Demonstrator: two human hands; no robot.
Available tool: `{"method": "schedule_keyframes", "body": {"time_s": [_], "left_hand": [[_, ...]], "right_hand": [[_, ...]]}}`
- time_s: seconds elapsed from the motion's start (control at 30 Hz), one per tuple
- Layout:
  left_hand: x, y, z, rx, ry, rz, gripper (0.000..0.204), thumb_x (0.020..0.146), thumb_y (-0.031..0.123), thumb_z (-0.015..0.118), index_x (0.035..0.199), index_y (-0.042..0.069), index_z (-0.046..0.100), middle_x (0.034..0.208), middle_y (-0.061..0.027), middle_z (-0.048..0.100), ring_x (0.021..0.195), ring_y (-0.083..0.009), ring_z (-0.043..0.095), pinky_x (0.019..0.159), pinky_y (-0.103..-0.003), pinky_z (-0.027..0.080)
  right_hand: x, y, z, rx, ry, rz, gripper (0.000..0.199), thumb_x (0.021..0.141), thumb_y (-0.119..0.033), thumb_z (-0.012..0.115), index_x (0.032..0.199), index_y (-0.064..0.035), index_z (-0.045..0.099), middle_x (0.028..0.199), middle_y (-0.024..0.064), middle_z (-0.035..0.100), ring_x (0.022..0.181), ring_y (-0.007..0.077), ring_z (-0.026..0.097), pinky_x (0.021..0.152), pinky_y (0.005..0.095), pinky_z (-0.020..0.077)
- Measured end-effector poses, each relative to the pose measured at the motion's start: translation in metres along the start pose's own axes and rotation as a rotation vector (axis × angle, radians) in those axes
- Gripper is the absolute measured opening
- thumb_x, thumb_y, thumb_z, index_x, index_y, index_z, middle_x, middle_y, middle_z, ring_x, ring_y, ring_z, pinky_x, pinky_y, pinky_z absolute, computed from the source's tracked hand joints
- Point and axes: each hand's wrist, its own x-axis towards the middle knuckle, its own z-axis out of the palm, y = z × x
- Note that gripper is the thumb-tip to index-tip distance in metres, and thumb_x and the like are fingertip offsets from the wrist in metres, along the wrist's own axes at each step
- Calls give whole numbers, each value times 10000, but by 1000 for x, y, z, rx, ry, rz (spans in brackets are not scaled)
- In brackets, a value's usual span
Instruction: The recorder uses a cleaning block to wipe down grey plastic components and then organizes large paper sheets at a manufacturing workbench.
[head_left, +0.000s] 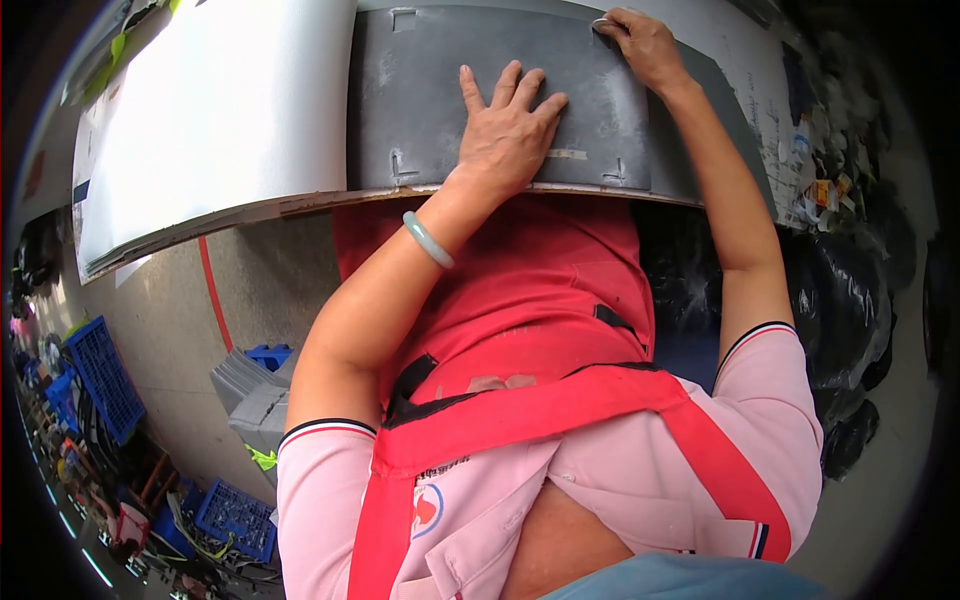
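Note:
My left hand (508,128) lies flat with its fingers spread on a dark grey rectangular board (420,90). The board has small cut-out slots near its corners and whitish scuffs. At its far right corner my right hand (645,48) is closed in a pinch. Between those fingertips shows a small pale flat piece (602,24), touching or just above the board's edge; its kind is too small to tell. Under the board, on the right, a dark grey sheet (690,150) sticks out.
A large white sheet (230,100) covers the table's left side. Scraps and small packages (825,190) lie past the table's right end, above black plastic bags (845,300). Stacked grey pieces (255,395) and blue crates (105,380) stand on the floor at left.

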Motion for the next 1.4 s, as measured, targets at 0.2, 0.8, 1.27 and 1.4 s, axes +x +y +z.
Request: {"method": "schedule_keyframes", "body": {"time_s": [0.2, 0.8, 1.27, 1.4], "left_hand": [[0, 1, 4, -15, 23, -6, 297, 970, 275, 601, 1260, 243, 658, 1384, -69, 543, 1379, -315, 436, 1086, -766, 222], [-1, -1, 6, 22, 19, 4, 293, 973, 302, 586, 1242, 232, 678, 1392, -81, 537, 1377, -322, 437, 1085, -774, 193], [0, -1, 9, -25, -24, 9, 391, 923, 261, 606, 1300, 159, 599, 1381, -125, 462, 1396, -335, 351, 1063, -817, 170], [-3, -5, 9, -62, 48, -6, 360, 917, 255, 603, 1259, 148, 634, 1371, -125, 472, 1399, -336, 347, 1064, -816, 172]], "right_hand": [[-8, 3, -2, 119, -133, 430, 238, 947, -276, 682, 1017, -48, 680, 799, 54, 674, 672, 157, 637, 670, 322, 529], [45, -41, 15, 505, -112, 374, 295, 947, -278, 705, 1164, -79, 693, 817, -2, 689, 683, 66, 609, 620, 220, 526], [124, -178, 85, 210, -119, -100, 208, 928, -190, 645, 936, 5, 717, 895, 267, 689, 859, 420, 689, 760, 473, 540], [129, -182, 87, 72, -195, -119, 223, 934, -205, 635, 905, 1, 716, 866, 263, 688, 843, 425, 686, 758, 476, 543]]}}
